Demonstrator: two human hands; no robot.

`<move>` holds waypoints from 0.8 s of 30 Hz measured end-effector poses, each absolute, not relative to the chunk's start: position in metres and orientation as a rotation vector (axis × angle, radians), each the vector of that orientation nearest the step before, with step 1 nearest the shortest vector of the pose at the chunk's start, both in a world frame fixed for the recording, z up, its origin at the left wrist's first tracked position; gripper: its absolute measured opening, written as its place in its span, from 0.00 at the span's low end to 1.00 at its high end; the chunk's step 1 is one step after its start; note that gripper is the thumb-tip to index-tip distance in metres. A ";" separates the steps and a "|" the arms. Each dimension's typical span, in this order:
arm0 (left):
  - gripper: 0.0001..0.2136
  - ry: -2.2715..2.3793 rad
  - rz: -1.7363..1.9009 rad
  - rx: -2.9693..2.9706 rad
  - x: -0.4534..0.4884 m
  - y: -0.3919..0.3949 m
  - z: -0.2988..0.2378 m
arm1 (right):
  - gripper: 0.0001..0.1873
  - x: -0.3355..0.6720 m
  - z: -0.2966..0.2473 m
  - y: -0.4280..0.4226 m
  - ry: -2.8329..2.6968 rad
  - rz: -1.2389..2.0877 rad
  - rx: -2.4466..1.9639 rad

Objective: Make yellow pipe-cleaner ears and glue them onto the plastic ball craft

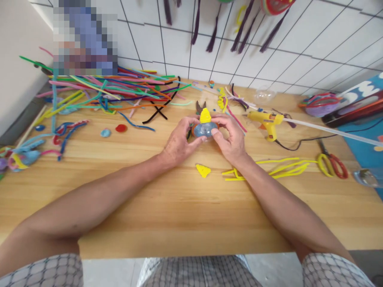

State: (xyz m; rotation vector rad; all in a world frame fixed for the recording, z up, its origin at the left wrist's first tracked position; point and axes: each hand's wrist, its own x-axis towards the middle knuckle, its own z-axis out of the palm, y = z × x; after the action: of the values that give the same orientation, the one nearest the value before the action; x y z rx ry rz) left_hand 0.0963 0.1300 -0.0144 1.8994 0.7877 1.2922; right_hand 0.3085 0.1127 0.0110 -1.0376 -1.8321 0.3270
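Both my hands hold a small clear plastic ball (205, 130) with blue inside, an orange pipe-cleaner ring around it and a yellow fuzzy piece on top. My left hand (179, 142) grips its left side with thumb and fingers. From the right, my right hand (230, 137) pinches the ball, fingers curled over its top. A yellow pipe-cleaner triangle (203, 170) lies on the wooden table (179, 215) just in front of my hands. Small pliers (200, 107) lie right behind the ball.
A heap of coloured pipe cleaners (113, 93) fills the back left. A yellow glue gun (267, 122) with its black cord lies right of my hands. Red and yellow scissors (332, 164) and yellow pipe cleaners (281, 168) lie at right. Round blue and red coils (113, 130) sit at left.
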 end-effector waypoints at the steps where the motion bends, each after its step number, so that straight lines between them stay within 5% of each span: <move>1: 0.19 0.792 1.288 1.897 0.096 0.130 -0.014 | 0.16 0.308 0.011 0.112 -1.831 0.327 -1.045; 24: 0.19 0.833 1.247 1.851 0.096 0.127 -0.009 | 0.17 0.308 0.012 0.111 -1.831 0.332 -1.072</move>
State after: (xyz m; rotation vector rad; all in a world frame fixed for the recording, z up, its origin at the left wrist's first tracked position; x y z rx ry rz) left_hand 0.0960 0.1266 -0.0093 1.8514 0.8331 1.2468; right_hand 0.3079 0.1110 0.0123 -1.0721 -1.8312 0.3322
